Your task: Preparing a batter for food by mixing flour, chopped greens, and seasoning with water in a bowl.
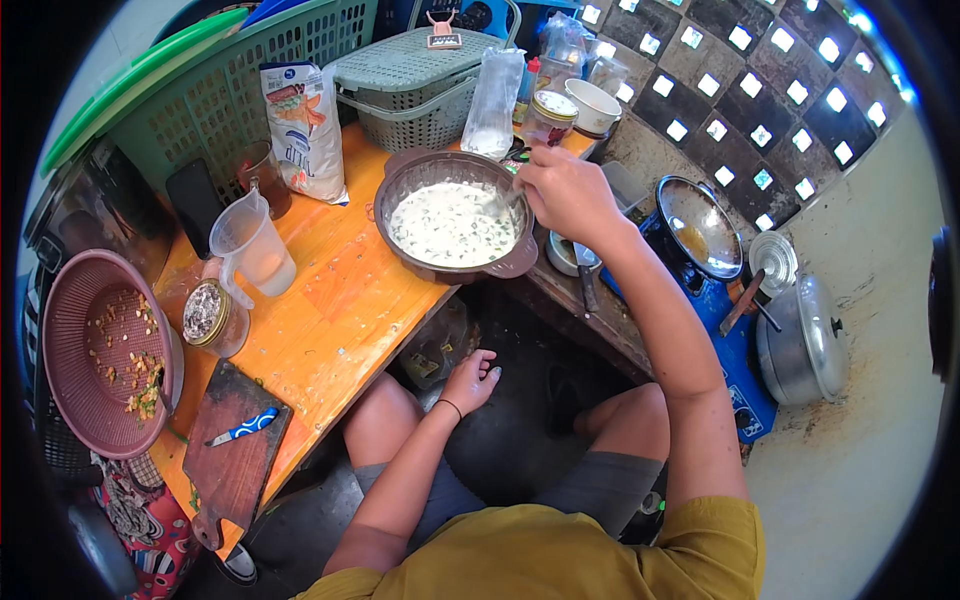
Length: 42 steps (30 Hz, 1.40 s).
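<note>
Batter bowl (455, 222) sits on orange table (330, 310), near its edge. Right hand (565, 190) at bowl's 2 o'clock, fingers closed on a stirring utensil, barely visible. Left hand (470, 380) rests open below. Hard stirring could slop batter or nudge the bowl off.

One head-worn fisheye looks steeply down, close over the orange table (330, 330).
</note>
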Each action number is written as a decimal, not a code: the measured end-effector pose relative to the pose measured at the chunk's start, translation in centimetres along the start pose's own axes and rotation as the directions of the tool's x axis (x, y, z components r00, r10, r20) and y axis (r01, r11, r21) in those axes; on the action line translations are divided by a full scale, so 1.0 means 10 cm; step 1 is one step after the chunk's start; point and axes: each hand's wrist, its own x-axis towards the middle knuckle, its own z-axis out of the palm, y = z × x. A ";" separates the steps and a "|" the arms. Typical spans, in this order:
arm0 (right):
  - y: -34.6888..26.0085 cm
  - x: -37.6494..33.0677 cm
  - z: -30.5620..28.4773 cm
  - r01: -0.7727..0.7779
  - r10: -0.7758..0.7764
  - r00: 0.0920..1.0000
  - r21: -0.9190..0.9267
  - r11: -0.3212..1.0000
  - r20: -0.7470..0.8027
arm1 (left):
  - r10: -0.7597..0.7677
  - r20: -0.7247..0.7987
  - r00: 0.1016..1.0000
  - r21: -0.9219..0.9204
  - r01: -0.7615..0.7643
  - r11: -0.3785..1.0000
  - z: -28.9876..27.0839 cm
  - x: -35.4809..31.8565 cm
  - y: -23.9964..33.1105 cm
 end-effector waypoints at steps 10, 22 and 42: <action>-0.02 0.31 0.19 0.091 -0.096 0.995 -0.227 0.970 -0.010 | -0.011 0.013 1.000 -0.007 0.011 1.000 0.05 -0.01 -0.01; -0.37 0.34 0.32 0.065 -0.122 0.967 0.247 0.967 0.224 | 0.047 -0.028 0.998 -0.025 -0.048 0.999 -0.01 -0.04 0.06; -0.25 0.42 0.24 -0.013 0.015 0.999 0.074 0.997 -0.036 | 0.386 -0.286 0.877 -0.430 -0.477 0.767 -0.40 -0.12 0.83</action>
